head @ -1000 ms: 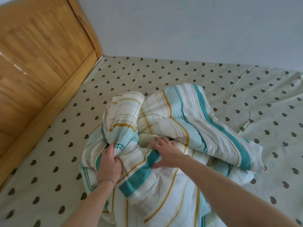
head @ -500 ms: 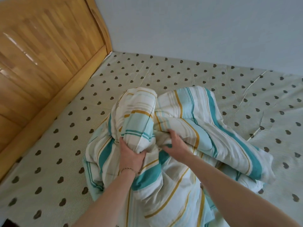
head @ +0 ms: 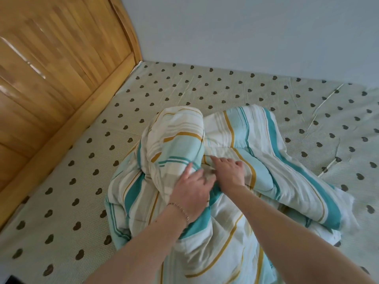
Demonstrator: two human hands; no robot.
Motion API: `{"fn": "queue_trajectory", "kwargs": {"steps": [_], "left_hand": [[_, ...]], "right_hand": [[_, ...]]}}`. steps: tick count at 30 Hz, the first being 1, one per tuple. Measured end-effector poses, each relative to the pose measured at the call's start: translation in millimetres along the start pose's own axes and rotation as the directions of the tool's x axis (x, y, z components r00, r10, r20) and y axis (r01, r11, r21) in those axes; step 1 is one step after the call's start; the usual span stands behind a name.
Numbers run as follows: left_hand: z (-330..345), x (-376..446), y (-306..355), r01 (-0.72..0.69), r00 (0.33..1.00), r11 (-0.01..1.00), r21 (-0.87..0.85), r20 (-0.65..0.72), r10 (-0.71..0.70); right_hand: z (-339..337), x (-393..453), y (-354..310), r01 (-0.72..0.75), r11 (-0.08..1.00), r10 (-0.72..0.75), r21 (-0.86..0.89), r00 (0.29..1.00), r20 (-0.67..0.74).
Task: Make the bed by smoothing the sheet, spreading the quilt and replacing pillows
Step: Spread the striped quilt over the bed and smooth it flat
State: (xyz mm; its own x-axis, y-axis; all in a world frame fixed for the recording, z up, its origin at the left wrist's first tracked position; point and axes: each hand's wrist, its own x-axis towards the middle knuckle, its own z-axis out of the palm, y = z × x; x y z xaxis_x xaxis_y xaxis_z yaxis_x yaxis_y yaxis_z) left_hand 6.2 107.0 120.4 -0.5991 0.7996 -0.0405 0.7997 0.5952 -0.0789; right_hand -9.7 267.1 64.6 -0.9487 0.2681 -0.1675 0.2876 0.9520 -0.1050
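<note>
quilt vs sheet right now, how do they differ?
The quilt is striped teal, mustard and white; the sheet is pale with dark heart-like spots. The quilt sits bunched in a heap; the sheet lies nearly flat with a few creases. Both hands touch the quilt, not the sheet. Both are on the bed.

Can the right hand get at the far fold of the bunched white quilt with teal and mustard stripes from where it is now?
Probably yes. The right hand already lies on the striped quilt, and nothing stands between it and the far fold; only the left hand is beside it, nearer the person.
</note>
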Motion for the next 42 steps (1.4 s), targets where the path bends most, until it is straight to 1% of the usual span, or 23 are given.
{"fn": "queue_trajectory", "kwargs": {"steps": [1,2,3,5,7,9,12,14,15,17,18,20,23,28,30,32,33,34,35,36,37,39,42], "left_hand": [[-4,9,2,0.145,0.985,0.989,-0.03,0.097,-0.141],[-6,16,3,0.231,0.958,0.973,-0.003,0.172,-0.227],[-6,21,4,0.243,0.942,0.969,0.048,0.227,-0.247],[-4,24,1,0.177,0.933,0.971,0.164,0.287,-0.218],[-3,20,-5,0.133,0.939,0.958,0.252,0.277,-0.203],[-9,14,-8,0.111,0.949,0.953,0.282,0.255,-0.187],[-28,13,-21,0.082,0.961,0.949,0.305,0.229,-0.156],[-54,22,-26,0.048,0.964,0.935,0.353,0.229,-0.136],[-68,28,-25,0.036,0.966,0.928,0.371,0.225,-0.128],[-97,43,-22,0.012,0.973,0.915,0.404,0.207,-0.104],[-110,50,-20,0.007,0.976,0.909,0.417,0.194,-0.097],[-133,63,-14,0.007,0.983,0.902,0.431,0.16,-0.084],[-158,79,-16,0.042,0.988,0.898,0.439,0.114,-0.102],[-208,94,-32,0.103,0.984,0.851,0.515,0.074,-0.164],[-219,95,-46,0.125,0.976,0.831,0.543,0.083,-0.2],[-214,100,-60,0.12,0.972,0.807,0.578,0.097,-0.213],[-210,100,-64,0.126,0.968,0.798,0.59,0.103,-0.228],[-201,101,-62,0.13,0.964,0.797,0.589,0.113,-0.241],[-187,103,-54,0.13,0.96,0.809,0.573,0.133,-0.247],[-171,105,-43,0.118,0.956,0.837,0.535,0.166,-0.241],[-156,107,-28,0.106,0.956,0.875,0.473,0.193,-0.219],[-129,112,5,0.079,0.965,0.957,0.279,0.218,-0.143],[-104,120,58,-0.075,0.957,0.997,-0.015,0.28,0.076]], "right_hand": [[-1,2,3,-0.009,1.0,0.009,-0.015,1.0,-0.001],[-3,4,7,-0.016,0.999,0.016,-0.034,1.0,0.001],[-5,5,10,-0.017,0.999,0.017,-0.051,1.0,0.004],[-13,4,18,0.0,0.998,0.002,-0.06,1.0,0.024],[-24,0,29,0.053,0.998,-0.053,-0.034,0.999,0.009],[-42,-6,45,0.093,0.996,-0.093,0.002,0.995,-0.024],[-73,-16,74,0.065,0.996,-0.058,0.065,0.992,-0.11],[-96,-25,100,-0.009,0.991,0.029,0.134,0.988,-0.154],[-110,-29,114,-0.073,0.975,0.107,0.209,0.982,-0.156],[-135,-35,142,-0.2,0.881,0.277,0.429,0.953,-0.125],[-147,-38,156,-0.243,0.833,0.346,0.497,0.93,-0.127],[-175,-52,187,-0.265,0.84,0.392,0.474,0.899,-0.193],[-218,-77,235,-0.316,0.875,0.429,0.367,0.858,-0.283],[-268,-123,316,-0.439,0.847,0.529,0.299,0.75,-0.396],[-268,-144,344,-0.519,0.806,0.592,0.285,0.712,-0.378],[-250,-159,368,-0.562,0.785,0.619,0.261,0.703,-0.35],[-241,-165,368,-0.625,0.756,0.653,0.195,0.704,-0.278],[-225,-168,364,-0.647,0.752,0.659,0.127,0.727,-0.193],[-204,-169,362,-0.629,0.775,0.632,0.069,0.768,-0.099],[-188,-169,357,-0.633,0.772,0.634,0.06,0.773,-0.001],[-177,-166,348,-0.634,0.773,0.63,-0.003,0.769,0.109],[-147,-154,340,-0.512,0.856,0.513,-0.068,0.825,0.238],[-127,-125,295,-0.347,0.938,0.336,0.011,0.914,0.226]]}}
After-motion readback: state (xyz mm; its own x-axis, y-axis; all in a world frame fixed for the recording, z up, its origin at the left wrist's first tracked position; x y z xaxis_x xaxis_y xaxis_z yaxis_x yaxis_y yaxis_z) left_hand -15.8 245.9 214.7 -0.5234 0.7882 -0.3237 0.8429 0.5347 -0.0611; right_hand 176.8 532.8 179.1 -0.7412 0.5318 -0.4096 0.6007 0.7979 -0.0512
